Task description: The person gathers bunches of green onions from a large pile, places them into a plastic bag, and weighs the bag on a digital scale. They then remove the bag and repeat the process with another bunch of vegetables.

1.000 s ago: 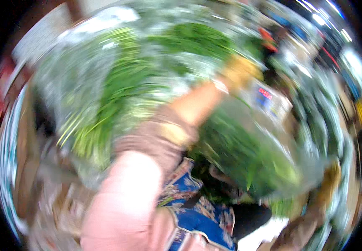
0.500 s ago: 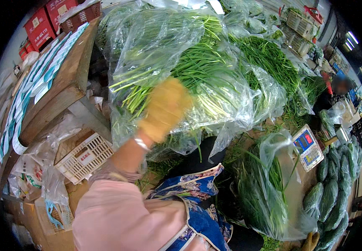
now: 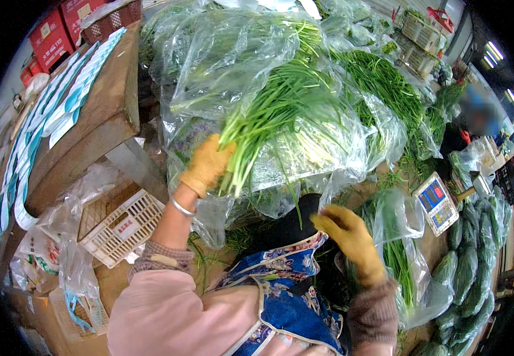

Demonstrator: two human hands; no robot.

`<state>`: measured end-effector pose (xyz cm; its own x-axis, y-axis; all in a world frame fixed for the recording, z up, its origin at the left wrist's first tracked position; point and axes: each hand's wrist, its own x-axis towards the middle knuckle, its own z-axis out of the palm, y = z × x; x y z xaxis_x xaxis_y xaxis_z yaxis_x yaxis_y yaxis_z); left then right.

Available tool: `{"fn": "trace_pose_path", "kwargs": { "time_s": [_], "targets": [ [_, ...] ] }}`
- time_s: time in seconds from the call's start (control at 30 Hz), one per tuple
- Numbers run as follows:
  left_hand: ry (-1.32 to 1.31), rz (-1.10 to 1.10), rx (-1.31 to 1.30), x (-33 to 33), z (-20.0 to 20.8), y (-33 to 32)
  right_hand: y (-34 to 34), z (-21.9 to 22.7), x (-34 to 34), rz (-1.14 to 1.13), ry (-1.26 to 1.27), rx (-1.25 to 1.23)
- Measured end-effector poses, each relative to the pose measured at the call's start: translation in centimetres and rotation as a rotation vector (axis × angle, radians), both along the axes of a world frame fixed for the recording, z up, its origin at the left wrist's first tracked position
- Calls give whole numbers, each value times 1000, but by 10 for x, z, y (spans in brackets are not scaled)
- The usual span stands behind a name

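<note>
In its yellow glove, my left hand [image 3: 208, 166] is closed around the pale stem ends of a bunch of green chives [image 3: 269, 104]. The leaves fan out to the upper right, over clear plastic sheeting [image 3: 203, 65]. More chives lie under and beside the plastic. Lower and to the right, my right hand [image 3: 352, 240], also gloved in yellow, hangs with curved fingers and a gap between thumb and fingers; nothing shows in it. It is in front of an upright clear bag [image 3: 396, 237] with chives inside.
A scale display [image 3: 435, 204] stands right of the bag, near several bagged green bundles [image 3: 468, 279]. On the left are a wooden table [image 3: 100, 113] with blue-and-white strips [image 3: 49, 110] and a white plastic crate [image 3: 123, 228]. Another chive pile [image 3: 381, 83] lies at the back right.
My left hand has moved down and left and now grips chives, their stems pulled together. My right hand has come up from the lower right edge toward the middle.
</note>
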<state>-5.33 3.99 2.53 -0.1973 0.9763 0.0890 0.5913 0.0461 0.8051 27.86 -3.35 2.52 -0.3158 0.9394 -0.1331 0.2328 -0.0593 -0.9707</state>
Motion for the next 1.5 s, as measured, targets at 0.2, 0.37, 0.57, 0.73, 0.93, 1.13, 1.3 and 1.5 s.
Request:
{"fn": "trace_pose_path", "kwargs": {
  "time_s": [0.2, 0.37, 0.57, 0.73, 0.93, 1.13, 1.3, 1.5],
  "targets": [
    [-697, -127, -33, 43, -6, -18, 84, -7, -115, -137, 180, 80],
    [12, -112, 351, 31, -15, -17, 99, -1, -132, 22, -455, 617],
    [9, -366, 210, 6, -8, -16, 35, 42, -92, 718, -204, 13],
    [286, -54, 462, 4, 3, -23, 40, 65, -74, 649, -277, -213],
    [524, -383, 335, 60, 50, -30, 89, 51, -109, 27, 374, -279],
    [288, -604, 338, 74, 7, -33, 100, 14, -61, -240, 250, -390],
    [272, -448, 196, 65, -2, -16, 74, 9, 16, -341, -325, 172],
    [188, -1065, -127, 201, -10, -64, -24, 36, 38, -333, -608, 908]
  ]
}}
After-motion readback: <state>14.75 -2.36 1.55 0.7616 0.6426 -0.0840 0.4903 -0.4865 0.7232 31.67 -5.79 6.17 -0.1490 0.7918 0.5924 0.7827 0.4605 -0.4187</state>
